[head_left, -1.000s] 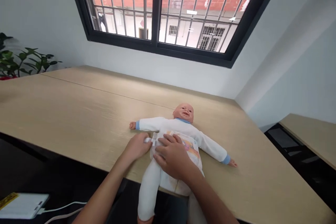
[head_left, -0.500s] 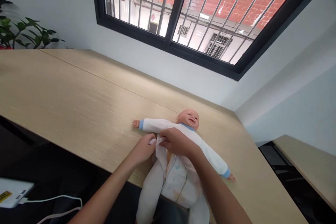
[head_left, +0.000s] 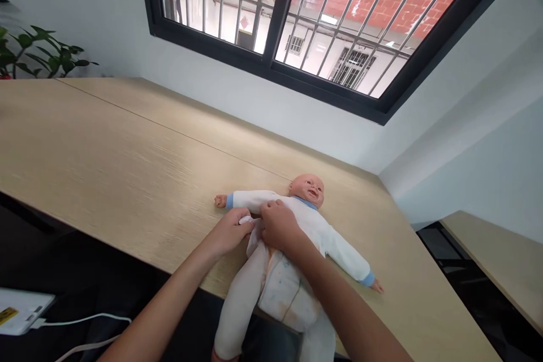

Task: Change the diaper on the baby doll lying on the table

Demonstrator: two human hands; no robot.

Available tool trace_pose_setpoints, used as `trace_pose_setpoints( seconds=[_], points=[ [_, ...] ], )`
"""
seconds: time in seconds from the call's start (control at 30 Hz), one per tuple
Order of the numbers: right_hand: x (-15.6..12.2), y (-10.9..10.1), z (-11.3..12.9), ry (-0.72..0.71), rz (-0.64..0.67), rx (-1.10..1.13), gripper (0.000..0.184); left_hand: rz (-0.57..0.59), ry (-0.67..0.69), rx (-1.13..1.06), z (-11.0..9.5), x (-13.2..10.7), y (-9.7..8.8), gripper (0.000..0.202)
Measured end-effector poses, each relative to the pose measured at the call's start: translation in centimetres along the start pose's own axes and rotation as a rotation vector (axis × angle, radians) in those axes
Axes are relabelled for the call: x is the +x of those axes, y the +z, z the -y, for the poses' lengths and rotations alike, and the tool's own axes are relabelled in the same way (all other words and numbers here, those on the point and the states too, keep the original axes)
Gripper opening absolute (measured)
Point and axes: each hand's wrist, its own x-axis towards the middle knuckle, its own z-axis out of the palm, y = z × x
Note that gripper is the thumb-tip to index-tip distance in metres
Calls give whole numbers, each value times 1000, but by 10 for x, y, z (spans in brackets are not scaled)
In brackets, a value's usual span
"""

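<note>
A baby doll [head_left: 306,219] lies on its back on the table, arms spread, in a white top with blue collar and cuffs. Its legs hang over the table's front edge, and a stained white diaper [head_left: 288,294] shows at its middle. At the doll's side, on the left in view, my left hand [head_left: 231,230] pinches a bunched edge of white cloth [head_left: 255,237]. Close beside it, my right hand [head_left: 280,223] is closed over the same cloth at the doll's belly. Its fingertips are partly hidden, and the cloth between the hands is crumpled.
The wooden table [head_left: 127,141] runs to the wall under a barred window [head_left: 271,62]. A green plant [head_left: 46,54] stands at the far left. At lower left lies a white device [head_left: 23,311] with a white cable [head_left: 89,322]. Another table [head_left: 500,254] stands at right.
My right hand has turned and pressed lower against the doll's belly. My left hand has shifted slightly left and down, and the cloth flap held up between them is now bunched.
</note>
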Motion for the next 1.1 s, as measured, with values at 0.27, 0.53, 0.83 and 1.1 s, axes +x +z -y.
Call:
trace_pose_setpoints(
  seconds=[0.27, 0.53, 0.83, 1.1],
  points=[
    [17, -6, -32, 51, 172, 165, 32, 99, 86, 40, -25, 8, 20, 8],
    [40, 6, -67, -86, 322, 503, 32, 141, 103, 112, -34, 17, 47, 8],
    [37, 20, -72, -20, 178, 603, 19, 228, 68, 302, -45, 13, 77, 22],
    [32, 23, -65, -8, 34, 664, 15, 270, 202, 537, -49, 17, 95, 26]
  ],
)
